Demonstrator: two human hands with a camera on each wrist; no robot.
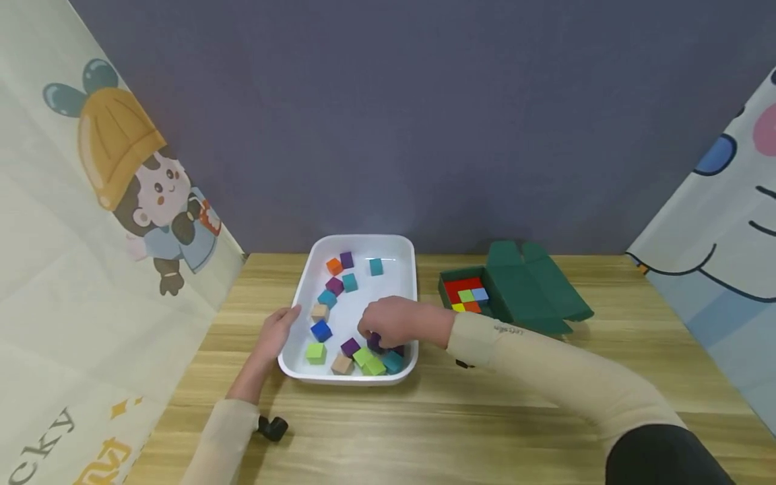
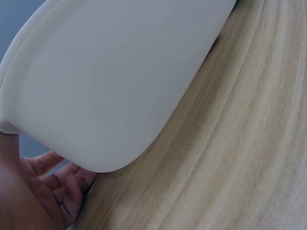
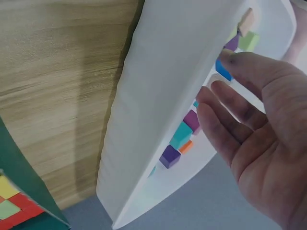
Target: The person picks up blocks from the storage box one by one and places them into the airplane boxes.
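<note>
A white plastic tub (image 1: 354, 380) holds several small coloured cubes. On its left side, my left hand (image 1: 280, 330) grips the wall, thumb by the rim and fingers bent against the outside, as the left wrist view shows. My right hand (image 1: 394, 322) reaches over the right rim, its fingers curled around a dark purple cube (image 1: 374, 343). In the right wrist view the tub wall (image 3: 158, 72) hides the fingertips. Near that hand lie lime cubes (image 1: 373, 366), a teal cube (image 1: 393, 362) and another purple cube (image 1: 350, 347).
Right of the tub, a dark green box (image 1: 498, 306) stands with its lid folded back to the right; red, lime, blue and yellow cubes (image 1: 467, 295) sit inside. Both rest on a wooden table (image 1: 394, 431) against a grey-blue back panel (image 1: 388, 135). Printed curtains hang at both sides.
</note>
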